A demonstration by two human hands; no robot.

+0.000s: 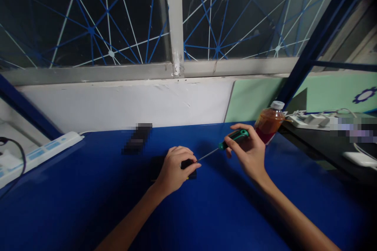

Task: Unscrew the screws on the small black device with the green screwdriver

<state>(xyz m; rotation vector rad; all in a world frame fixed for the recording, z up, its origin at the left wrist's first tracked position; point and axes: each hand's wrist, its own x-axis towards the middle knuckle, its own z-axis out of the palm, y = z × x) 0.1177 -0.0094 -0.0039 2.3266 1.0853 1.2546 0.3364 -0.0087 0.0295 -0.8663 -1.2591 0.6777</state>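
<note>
My right hand [252,156] grips a screwdriver [240,136] by its green and black handle. Its thin metal shaft slants down to the left, and the tip ends at the fingertips of my left hand [173,169]. There the left thumb and index finger pinch together around the tip; whether a small part is between them is too small to tell. Beneath the left hand lies a dark, flat, box-like object [193,175] with a bit of yellow on its near edge. The hand covers most of it.
On the blue table [206,215], a blurred dark item [138,139] lies at the back. A bottle of reddish drink [269,119] stands beyond my right hand. A white power strip [44,153] is at left, another [319,121] at right, near a white charger-like block [361,160].
</note>
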